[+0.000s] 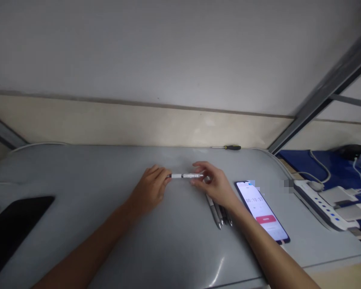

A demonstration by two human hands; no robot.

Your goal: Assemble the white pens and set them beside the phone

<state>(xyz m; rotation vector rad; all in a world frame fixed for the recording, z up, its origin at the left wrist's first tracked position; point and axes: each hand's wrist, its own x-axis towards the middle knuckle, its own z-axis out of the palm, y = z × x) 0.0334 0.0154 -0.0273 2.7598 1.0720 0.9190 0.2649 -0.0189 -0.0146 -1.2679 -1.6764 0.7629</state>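
A white pen (187, 176) with dark bands lies level between my two hands, over the grey table. My left hand (152, 188) is closed on the pen's left end, its fingers pinched together. At the other end of the pen, my right hand (215, 182) has its thumb and fingers curved apart around the tip, and whether they touch it is hard to tell. Several grey pens (215, 212) lie side by side beneath my right hand and wrist, partly hidden by them.
To the right lies a phone (260, 210) with its screen lit, and beyond it a white power strip (321, 206) with plugs and cables. A screwdriver (233, 147) rests by the wall. A black object (21, 220) is at the left on the grey table (78, 172).
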